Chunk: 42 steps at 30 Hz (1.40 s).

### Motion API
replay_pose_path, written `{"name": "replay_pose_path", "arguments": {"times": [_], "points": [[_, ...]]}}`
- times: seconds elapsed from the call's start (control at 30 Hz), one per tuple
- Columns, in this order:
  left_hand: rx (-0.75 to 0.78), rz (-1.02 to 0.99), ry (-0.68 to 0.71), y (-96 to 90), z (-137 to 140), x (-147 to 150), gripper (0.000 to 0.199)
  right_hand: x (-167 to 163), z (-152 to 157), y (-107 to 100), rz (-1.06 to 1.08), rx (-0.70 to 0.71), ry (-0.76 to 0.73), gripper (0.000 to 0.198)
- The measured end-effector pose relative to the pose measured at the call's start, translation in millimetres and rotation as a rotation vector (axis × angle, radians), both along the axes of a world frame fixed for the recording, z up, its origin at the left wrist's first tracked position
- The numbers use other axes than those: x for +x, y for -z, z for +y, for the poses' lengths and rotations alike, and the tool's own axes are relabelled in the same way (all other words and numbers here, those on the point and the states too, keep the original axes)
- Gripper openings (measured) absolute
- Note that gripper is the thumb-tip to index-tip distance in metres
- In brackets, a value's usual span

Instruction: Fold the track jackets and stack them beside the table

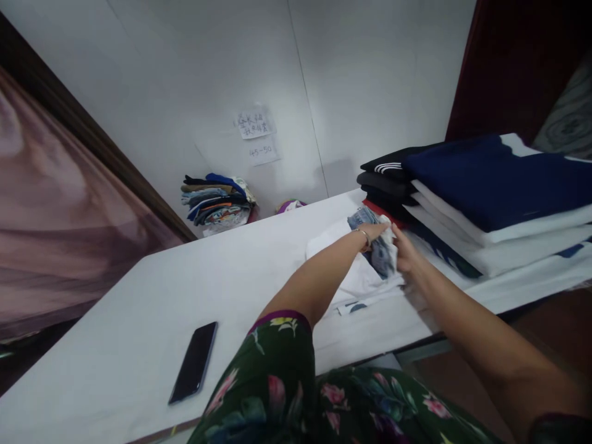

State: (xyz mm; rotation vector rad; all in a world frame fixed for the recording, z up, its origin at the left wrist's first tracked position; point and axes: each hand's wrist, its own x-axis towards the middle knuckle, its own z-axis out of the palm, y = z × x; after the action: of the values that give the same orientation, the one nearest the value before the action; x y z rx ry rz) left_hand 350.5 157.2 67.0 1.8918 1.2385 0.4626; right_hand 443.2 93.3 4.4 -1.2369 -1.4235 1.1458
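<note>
My left hand [374, 232], with a bracelet at its wrist, reaches over a bunched blue denim garment [382, 258] and grips its pale edge. From the right, my right hand [402, 250] pinches the same whitish edge, close to the left fingertips. Some fingers of both hands are hidden by the cloth and the hands themselves. Beneath the denim lies a white garment [354, 280], spread on the white table [222, 277], with a dark print showing at its near edge.
Folded clothes [499, 185], navy, white and black, stand stacked at the right. Another stack of folded clothes [217, 200] sits beyond the table's far edge. A phone [194, 362] lies near the front. Paper notes [256, 135] are on the wall, and a pink curtain [55, 203] hangs left.
</note>
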Motion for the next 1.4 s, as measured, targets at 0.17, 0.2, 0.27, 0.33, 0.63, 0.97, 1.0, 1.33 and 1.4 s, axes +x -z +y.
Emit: {"name": "replay_pose_path", "arguments": {"times": [0.17,0.2,0.27,0.33,0.63,0.97,1.0,1.33,1.4], "points": [[0.104,-0.182,-0.064,10.8,-13.1,-46.1,0.039,23.2,-11.2,-1.9,0.459,-0.31,0.036,0.064],[0.269,-0.2,-0.072,11.0,-13.6,-63.3,0.036,26.0,-12.1,-3.4,0.487,-0.327,0.04,0.058],[0.466,-0.13,-0.113,15.0,-15.4,-98.0,0.037,29.1,-11.7,-6.0,0.506,-0.318,0.04,0.044],[0.505,0.044,-0.129,25.1,-19.8,-125.0,0.042,29.4,-7.9,-6.7,0.484,-0.259,0.046,0.044],[0.469,0.566,0.159,82.7,-41.1,-105.3,0.075,49.3,15.5,7.3,-0.52,-0.117,0.321,0.074],[0.501,0.646,0.19,84.7,-45.4,-98.4,0.078,-59.8,0.6,-42.2,-1.056,0.641,0.036,0.062],[0.509,0.645,0.183,85.4,-46.0,-99.1,0.079,-57.7,9.6,-34.9,-1.096,0.58,0.042,0.062],[0.488,0.539,0.18,92.6,-42.4,-100.7,0.081,8.4,58.4,38.2,-1.127,-0.101,0.111,0.082],[0.475,0.507,0.119,83.6,-28.6,-105.3,0.075,5.5,57.9,36.8,-1.12,-0.103,0.111,0.082]]}}
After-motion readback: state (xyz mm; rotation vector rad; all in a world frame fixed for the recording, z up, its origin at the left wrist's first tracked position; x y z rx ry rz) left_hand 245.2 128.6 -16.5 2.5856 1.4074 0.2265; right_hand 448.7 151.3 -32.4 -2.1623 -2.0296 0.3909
